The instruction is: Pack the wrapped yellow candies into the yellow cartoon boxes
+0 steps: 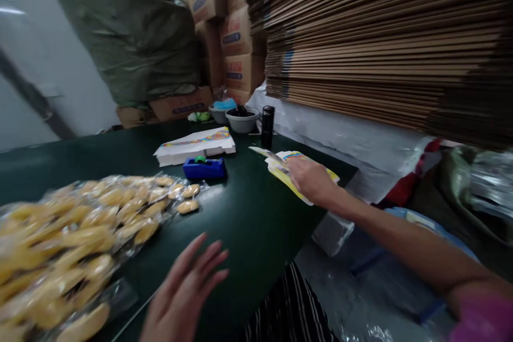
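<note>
My right hand [310,179] reaches across to a small pile of flat printed cardboard pieces [294,188], white and yellow with coloured print, at the table's right edge. Its fingers are closed on a printed card [262,151] whose pale end sticks out to the left, slightly blurred. My left hand [186,288] hovers over the near edge of the table with fingers spread and nothing in them. To its left lies a large heap of clear plastic-wrapped yellow pieces [92,224]. The wrapped pieces' exact kind is unclear.
On the dark green table [236,214] are a blue tape dispenser [205,168], a stack of white printed cardboard [196,144], a black cylinder [267,127] and a grey bowl [242,121]. Flattened cartons [380,48] rise at the right; a blue stool [433,224] stands below.
</note>
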{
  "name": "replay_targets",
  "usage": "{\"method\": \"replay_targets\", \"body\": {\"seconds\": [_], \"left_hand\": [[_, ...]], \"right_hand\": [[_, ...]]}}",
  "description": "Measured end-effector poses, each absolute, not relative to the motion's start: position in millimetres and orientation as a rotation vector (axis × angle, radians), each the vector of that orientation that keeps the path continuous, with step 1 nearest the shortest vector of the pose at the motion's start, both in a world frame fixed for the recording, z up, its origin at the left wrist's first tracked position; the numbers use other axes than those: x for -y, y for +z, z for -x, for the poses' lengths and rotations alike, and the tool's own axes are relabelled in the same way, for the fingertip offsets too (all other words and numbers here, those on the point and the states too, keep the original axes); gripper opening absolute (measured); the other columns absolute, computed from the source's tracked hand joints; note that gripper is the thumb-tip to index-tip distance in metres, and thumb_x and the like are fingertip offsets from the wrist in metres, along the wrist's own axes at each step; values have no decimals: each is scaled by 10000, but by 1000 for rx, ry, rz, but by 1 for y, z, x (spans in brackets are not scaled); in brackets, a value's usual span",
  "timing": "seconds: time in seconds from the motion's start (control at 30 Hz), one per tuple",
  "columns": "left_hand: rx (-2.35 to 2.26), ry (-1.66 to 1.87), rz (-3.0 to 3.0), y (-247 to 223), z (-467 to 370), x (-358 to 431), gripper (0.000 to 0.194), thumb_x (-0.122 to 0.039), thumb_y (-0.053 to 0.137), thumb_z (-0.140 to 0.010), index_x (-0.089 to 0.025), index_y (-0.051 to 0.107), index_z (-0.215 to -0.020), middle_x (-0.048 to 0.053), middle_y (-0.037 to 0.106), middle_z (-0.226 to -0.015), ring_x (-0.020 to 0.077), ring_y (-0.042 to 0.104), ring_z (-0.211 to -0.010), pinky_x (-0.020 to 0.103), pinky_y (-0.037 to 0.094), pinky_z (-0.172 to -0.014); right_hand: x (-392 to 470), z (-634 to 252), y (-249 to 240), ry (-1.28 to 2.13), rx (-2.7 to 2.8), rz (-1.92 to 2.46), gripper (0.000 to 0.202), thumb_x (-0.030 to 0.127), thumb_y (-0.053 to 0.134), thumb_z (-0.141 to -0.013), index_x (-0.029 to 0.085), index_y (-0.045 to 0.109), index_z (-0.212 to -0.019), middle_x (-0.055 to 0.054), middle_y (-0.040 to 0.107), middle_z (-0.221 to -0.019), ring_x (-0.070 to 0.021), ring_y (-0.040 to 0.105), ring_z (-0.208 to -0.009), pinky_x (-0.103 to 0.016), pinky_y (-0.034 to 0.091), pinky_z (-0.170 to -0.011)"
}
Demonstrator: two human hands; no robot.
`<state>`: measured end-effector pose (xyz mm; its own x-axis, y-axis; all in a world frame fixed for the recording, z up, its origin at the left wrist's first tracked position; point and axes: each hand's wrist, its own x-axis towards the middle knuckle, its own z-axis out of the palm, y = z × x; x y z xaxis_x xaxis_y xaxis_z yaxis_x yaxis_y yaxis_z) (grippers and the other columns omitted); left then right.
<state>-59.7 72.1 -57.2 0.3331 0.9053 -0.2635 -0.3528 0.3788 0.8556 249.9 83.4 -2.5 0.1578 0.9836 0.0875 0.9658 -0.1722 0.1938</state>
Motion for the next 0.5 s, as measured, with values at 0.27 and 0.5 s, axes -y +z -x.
{"method": "replay_targets", "body": {"seconds": [0.27,0.5], "left_hand": [[-910,1319,-470,-74,36,-75,529,-240,848,-595,-134,644,-1072,97,713,-1046,241,682,-934,322,569,-793],[-856,1325,-495,-68,88,-43,442,-241,798,-667,-118,629,-1056,115,698,-1052,245,668,-967,353,531,-862]], "right_hand": [[-54,-124,-66,19,-3343,-1343,249,286,566,-934,126,652,-1104,-163,620,-1210,-301,569,-1134,-474,481,-971],[-104,-118,-49,-1422,-2984,-1659,287,427,519,-879,244,622,-1074,-107,696,-980,-262,680,-835,-375,556,-693]]}}
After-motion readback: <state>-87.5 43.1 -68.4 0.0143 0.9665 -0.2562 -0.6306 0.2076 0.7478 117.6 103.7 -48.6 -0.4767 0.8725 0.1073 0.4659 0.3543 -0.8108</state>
